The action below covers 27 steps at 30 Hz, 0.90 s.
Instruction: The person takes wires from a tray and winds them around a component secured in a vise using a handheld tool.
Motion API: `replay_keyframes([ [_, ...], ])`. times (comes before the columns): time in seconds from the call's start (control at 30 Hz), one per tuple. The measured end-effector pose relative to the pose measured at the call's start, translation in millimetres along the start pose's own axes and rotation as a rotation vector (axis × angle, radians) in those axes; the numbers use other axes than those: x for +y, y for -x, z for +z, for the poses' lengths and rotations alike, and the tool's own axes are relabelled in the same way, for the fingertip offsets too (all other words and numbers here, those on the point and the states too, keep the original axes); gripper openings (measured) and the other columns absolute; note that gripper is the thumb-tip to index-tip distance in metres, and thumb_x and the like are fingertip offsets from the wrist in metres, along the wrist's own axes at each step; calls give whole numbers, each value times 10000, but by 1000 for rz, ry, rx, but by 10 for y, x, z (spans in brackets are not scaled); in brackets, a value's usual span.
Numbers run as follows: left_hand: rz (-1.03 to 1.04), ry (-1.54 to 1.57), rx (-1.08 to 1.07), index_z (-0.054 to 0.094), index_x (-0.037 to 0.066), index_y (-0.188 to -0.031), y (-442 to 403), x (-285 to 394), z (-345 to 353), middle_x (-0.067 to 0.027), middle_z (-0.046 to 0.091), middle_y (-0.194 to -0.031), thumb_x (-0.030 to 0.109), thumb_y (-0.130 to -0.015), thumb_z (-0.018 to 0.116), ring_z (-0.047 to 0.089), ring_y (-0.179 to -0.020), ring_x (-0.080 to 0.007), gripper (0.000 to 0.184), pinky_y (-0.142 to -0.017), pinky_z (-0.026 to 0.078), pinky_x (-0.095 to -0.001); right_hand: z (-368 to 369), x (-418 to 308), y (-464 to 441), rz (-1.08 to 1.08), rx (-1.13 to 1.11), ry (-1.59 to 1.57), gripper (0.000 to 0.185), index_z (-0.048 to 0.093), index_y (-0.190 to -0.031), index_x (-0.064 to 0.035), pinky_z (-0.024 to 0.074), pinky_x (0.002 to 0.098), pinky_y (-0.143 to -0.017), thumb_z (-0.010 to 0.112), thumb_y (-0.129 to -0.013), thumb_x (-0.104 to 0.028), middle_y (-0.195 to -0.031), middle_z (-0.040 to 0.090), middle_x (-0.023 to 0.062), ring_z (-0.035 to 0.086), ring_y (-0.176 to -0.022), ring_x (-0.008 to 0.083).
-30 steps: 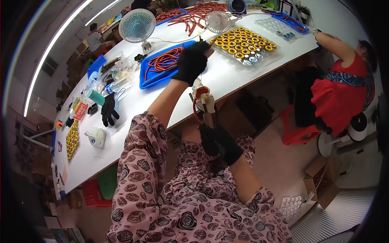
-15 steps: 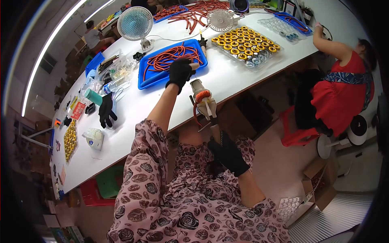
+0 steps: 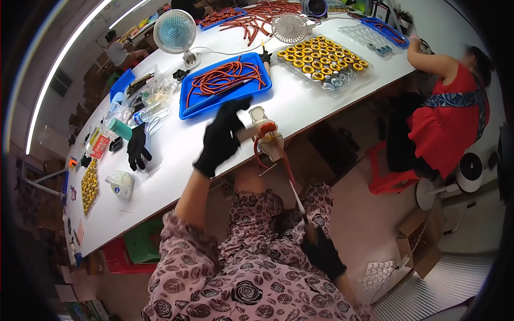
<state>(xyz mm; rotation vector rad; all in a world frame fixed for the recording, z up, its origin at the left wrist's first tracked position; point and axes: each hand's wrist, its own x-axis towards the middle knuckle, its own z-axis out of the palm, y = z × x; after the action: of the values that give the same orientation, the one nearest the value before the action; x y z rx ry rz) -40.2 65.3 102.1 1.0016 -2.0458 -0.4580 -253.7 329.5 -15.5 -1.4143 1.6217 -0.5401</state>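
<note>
A coil wound with orange-red wire sits in a pale holder at the table's front edge. My left hand, in a black glove with a bare fingertip showing, is just left of the coil, its fingers apart and the bare fingertip beside the winding. Low on the right, my right hand, also black-gloved, is closed round the handle of a thin rod-like tool. Red wire stretches from the coil down to the tool's tip. Another length of red wire hangs below the holder.
Behind my left hand lies a blue tray of red wires. Yellow ring parts fill a clear tray at its right. Two small fans stand farther back. A person in red sits at right. A black glove lies at left.
My left hand has come down from the blue tray to the coil, and its fingers have spread. My right hand has drawn the tool down and right, with red wire now stretched out.
</note>
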Motion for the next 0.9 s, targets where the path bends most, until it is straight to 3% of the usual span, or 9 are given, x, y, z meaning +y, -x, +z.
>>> replay_keyframes([
  [0.17,437,-566,-537,616,162,-1072,407,242,421,-45,612,-1015,146,-719,620,602,-743,-196,353,-608,497,-315,-314,-189,328,93,-40,34,421,495,-1090,-48,482,404,-554,625,-801,-324,-803,631,192,630,-713,350],
  [0.27,691,-443,-122,594,183,-1096,203,303,309,-19,579,-953,180,-788,546,572,-683,-181,312,-507,479,-304,-285,-407,163,-157,419,196,412,511,-1086,-54,488,372,-538,643,-797,-318,-790,631,194,636,-692,327],
  [0.3,738,-484,-30,584,184,-1122,43,318,228,-29,584,-940,167,-764,557,577,-676,-175,359,-510,475,-311,-151,-253,77,-424,741,741,393,522,-1085,-40,490,360,-516,635,-813,-299,-759,629,182,632,-658,317],
  [0.4,473,-521,243,638,160,-1046,-564,151,64,-26,643,-837,159,-737,611,620,-707,-207,310,-568,488,-318,-307,-704,-220,-213,508,-66,535,490,-1111,49,449,350,-484,716,-755,-280,-749,607,154,601,-596,251],
  [0.43,290,-228,238,675,131,-935,-786,185,33,-54,658,-767,194,-770,648,627,-638,-246,179,-558,486,-335,-251,-660,-332,-280,545,110,483,507,-1099,17,452,317,-480,689,-774,-290,-722,605,112,592,-577,210],
  [0.47,338,-278,312,682,97,-865,-949,-35,80,-62,636,-648,237,-795,663,595,-515,-190,157,-500,463,-297,-263,-624,-430,-282,545,115,483,507,-1099,17,452,317,-480,689,-774,-290,-722,605,112,592,-577,210],
  [0.53,-310,305,103,677,75,-862,-955,-409,208,-36,620,-636,210,-778,675,540,-480,-99,159,-442,414,-246,-354,-595,-598,-269,114,-132,432,517,-1104,-23,450,308,-470,646,-802,-303,-715,596,85,588,-566,190],
  [0.6,-486,515,100,673,60,-837,-796,-737,375,-7,588,-611,195,-757,689,475,-469,-40,157,-403,349,-210,-380,-683,-724,-113,16,-255,414,502,-1108,-18,469,361,-552,619,-821,-292,-823,598,131,601,-690,262],
  [0.9,-537,456,-26,652,87,-769,-580,-950,556,35,529,-610,249,-737,711,400,-479,-35,175,-427,280,-196,-334,-944,-1054,-88,-21,-92,464,434,-1161,-6,457,450,-729,541,-852,-335,-996,570,257,579,-915,381],
])
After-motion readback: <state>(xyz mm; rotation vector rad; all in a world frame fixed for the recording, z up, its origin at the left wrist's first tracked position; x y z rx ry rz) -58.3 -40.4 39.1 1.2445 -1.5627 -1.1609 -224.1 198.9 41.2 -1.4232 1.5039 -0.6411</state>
